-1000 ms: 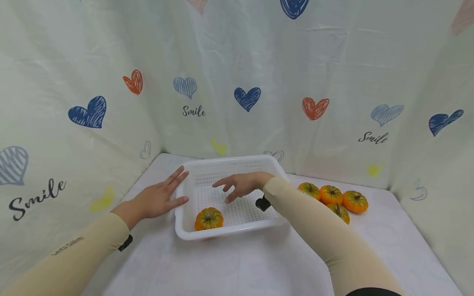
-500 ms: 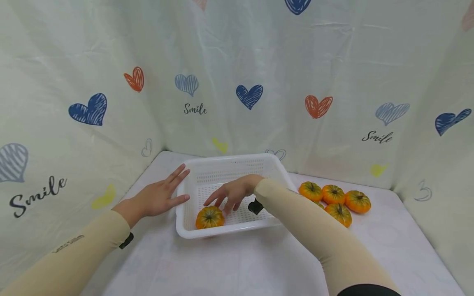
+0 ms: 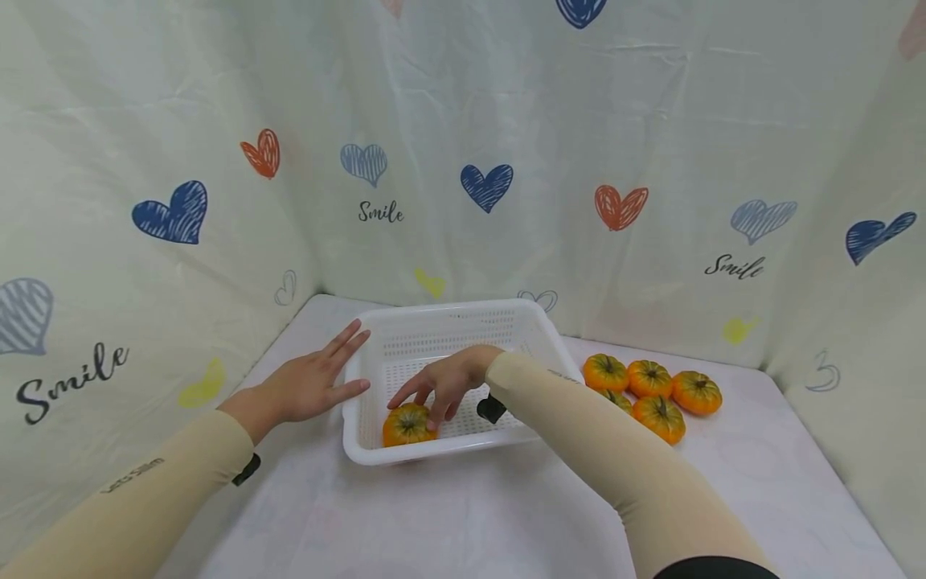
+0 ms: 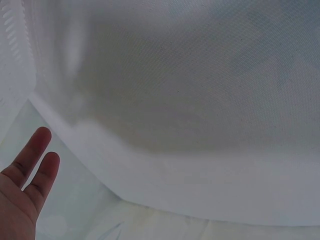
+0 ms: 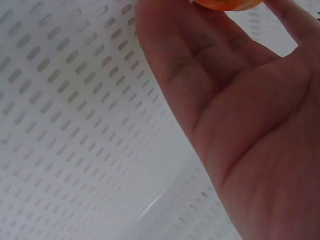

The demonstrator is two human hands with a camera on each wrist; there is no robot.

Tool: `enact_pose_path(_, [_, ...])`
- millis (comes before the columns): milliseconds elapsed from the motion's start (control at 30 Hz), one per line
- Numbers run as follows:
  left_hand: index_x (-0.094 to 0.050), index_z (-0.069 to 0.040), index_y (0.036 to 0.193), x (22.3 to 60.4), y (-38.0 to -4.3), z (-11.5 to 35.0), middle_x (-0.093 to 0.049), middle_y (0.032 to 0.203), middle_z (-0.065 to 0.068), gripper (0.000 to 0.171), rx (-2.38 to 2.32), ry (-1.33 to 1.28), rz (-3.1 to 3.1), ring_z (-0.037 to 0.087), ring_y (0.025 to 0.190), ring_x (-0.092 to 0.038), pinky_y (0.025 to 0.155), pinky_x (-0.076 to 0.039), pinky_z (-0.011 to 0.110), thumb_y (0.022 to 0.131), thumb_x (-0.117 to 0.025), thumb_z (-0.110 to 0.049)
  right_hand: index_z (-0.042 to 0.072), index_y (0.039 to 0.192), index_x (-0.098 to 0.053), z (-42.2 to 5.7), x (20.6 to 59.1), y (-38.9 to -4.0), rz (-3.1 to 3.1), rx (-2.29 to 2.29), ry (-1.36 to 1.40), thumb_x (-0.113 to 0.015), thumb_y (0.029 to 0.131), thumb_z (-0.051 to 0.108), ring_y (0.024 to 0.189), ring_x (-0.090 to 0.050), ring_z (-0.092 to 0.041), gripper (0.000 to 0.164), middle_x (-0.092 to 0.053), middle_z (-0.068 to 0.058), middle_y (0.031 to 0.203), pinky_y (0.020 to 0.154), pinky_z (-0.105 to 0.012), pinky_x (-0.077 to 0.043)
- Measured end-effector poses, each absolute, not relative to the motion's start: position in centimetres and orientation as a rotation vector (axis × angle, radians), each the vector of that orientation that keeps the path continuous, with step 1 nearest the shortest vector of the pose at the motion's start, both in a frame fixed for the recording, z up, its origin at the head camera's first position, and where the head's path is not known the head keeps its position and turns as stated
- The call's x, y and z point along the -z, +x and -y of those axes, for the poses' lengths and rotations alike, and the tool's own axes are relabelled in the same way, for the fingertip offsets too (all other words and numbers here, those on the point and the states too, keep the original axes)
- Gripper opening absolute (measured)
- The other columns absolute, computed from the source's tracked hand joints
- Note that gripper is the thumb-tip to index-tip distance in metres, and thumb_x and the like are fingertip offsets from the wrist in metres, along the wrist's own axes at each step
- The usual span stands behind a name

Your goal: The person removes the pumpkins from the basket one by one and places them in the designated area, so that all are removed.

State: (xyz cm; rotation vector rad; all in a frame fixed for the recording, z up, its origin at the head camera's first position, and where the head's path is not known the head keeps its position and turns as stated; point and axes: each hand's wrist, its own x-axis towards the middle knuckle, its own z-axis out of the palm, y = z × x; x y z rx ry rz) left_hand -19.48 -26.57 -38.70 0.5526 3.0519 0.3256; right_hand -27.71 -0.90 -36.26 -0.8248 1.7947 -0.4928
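Note:
A small orange-and-green pumpkin [image 3: 407,428] sits in the front left corner of a white perforated plastic basket [image 3: 470,448]. My right hand [image 3: 450,381] reaches down into the basket and grips that pumpkin, thumb on its right side and fingers over its far side. In the right wrist view, only an orange edge of the pumpkin [image 5: 227,4] shows between the fingers and thumb. At the basket's left rim, my left hand [image 3: 307,390] rests with spread, straight fingers. Two fingertips of the left hand [image 4: 22,187] appear in the left wrist view.
To the right of the basket, several more small pumpkins [image 3: 660,419] lie grouped on the white tablecloth [image 3: 463,523]. One is partly hidden by the right sleeve [image 3: 593,434]. A curtain [image 3: 550,104] printed with hearts stands behind and at both sides of the table.
My right hand has moved left and down inside the basket, from above its middle onto the pumpkin, and has taken hold of it. The left hand stays at the rim.

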Motion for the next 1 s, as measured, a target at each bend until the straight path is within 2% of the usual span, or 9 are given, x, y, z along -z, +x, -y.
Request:
enact_pose_path(300, [-0.010, -0.015, 0.161, 38.72, -19.57, 26.49, 0.004, 0.167, 0.006, 0.087, -0.333, 0.568, -3.051, 0.044, 0.130, -0.048, 0.098, -0.045, 0.059, 0.098, -0.042, -0.065, 0.029, 0.144, -0.054, 0.84, 36.43, -27.54, -1.802, 0.522, -0.823, -0.074, 0.089, 0.007, 0.115, -0.055, -0.016, 0.063, -0.056, 0.003, 0.128, 0.092, -0.037, -0.054])
enact_pose_path(767, [-0.012, -0.013, 0.161, 38.44, -19.42, 26.39, 0.003, 0.167, 0.007, 0.084, -0.337, 0.567, -3.059, 0.044, 0.129, -0.050, 0.097, -0.046, 0.059, 0.099, -0.046, -0.060, 0.030, 0.140, -0.058, 0.70, 36.60, -27.34, -1.780, 0.606, -0.807, -0.076, 0.087, 0.009, 0.108, -0.059, -0.016, 0.059, -0.061, 0.001, 0.123, 0.089, -0.036, -0.055])
enact_pose_path(900, [-0.012, -0.013, 0.161, 38.41, -19.39, 26.35, 0.003, 0.167, 0.007, 0.085, -0.345, 0.565, -3.054, 0.044, 0.128, -0.050, 0.097, -0.046, 0.060, 0.099, -0.046, -0.060, 0.030, 0.140, -0.057, 0.50, 36.47, -27.26, -1.794, 0.619, -0.795, -0.076, 0.087, 0.009, 0.110, -0.058, -0.016, 0.060, -0.056, 0.001, 0.128, 0.088, -0.038, -0.056])
enact_pose_path(1000, [-0.012, -0.013, 0.161, 38.27, -19.23, 26.31, 0.002, 0.167, 0.007, 0.085, -0.346, 0.560, -3.049, 0.045, 0.128, -0.050, 0.097, -0.046, 0.060, 0.098, -0.045, -0.062, 0.028, 0.142, -0.056, 0.10, 36.31, -27.37, -1.812, 0.650, -0.813, -0.077, 0.086, 0.009, 0.113, -0.057, -0.017, 0.062, -0.052, 0.001, 0.131, 0.087, -0.036, -0.056])
